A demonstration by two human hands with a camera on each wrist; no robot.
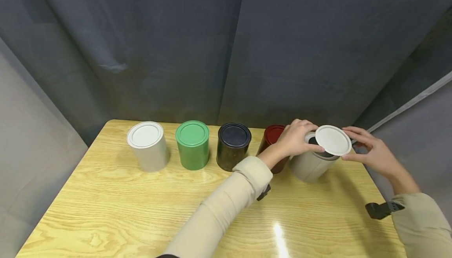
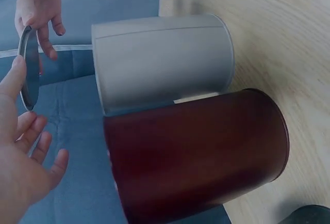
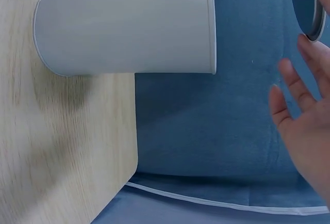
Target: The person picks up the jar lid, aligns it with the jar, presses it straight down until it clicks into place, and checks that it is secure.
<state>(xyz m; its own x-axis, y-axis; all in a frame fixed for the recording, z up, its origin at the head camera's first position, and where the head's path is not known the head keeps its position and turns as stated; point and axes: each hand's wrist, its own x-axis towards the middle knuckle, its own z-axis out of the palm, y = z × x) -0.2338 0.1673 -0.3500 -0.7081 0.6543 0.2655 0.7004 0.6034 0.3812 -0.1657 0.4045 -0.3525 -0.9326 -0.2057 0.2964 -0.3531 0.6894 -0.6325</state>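
A round white lid is held above an open light-coloured can, whose dark inside shows beneath it. My left hand pinches the lid's left edge between thumb and fingers. At the opposite edge, my right hand grips it the same way. In the left wrist view, the lid appears edge-on between both hands, apart from the can's rim. The right wrist view catches only part of the lid, at the top right, with the can to its left.
Left of the open can, in a row, stand lidded cans: dark red, black, green and white. They stand near the back edge of the wooden table. A dark grey curtain hangs behind.
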